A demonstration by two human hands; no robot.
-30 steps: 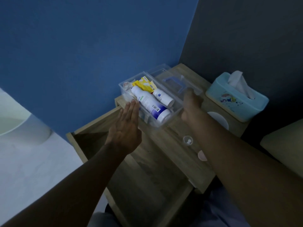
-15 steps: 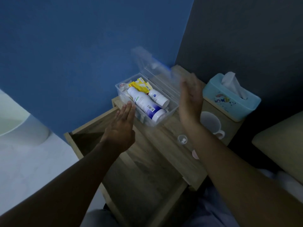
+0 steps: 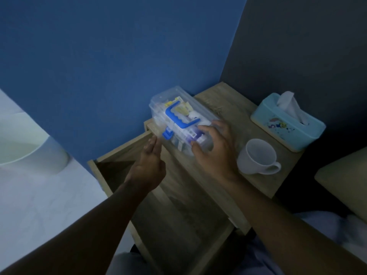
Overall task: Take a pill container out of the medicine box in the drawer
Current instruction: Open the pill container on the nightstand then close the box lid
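Note:
The clear medicine box (image 3: 158, 104) stands on the wooden nightstand top (image 3: 224, 100), against the blue wall. Its lid is down, with a blue handle (image 3: 174, 116) on top and a blue latch (image 3: 167, 134) on the front. Bottles and yellow packets show through the plastic. My right hand (image 3: 216, 149) lies over the box's right end, fingers spread on the lid and thumb on the front wall. My left hand (image 3: 149, 163) hovers just left of the latch, fingers straight and together, holding nothing. The open drawer (image 3: 178, 225) below is bare. No loose pill container shows.
A white mug (image 3: 258, 157) stands right of my right hand, and a pale blue tissue box (image 3: 288, 126) behind it. A white round bin (image 3: 29, 151) sits on the floor at left. A cushion edge (image 3: 341, 175) lies at right.
The box's lid, lying open a second ago, swung up and over and is now down on the box. My right hand followed it onto the lid. My left hand shifted slightly toward the latch.

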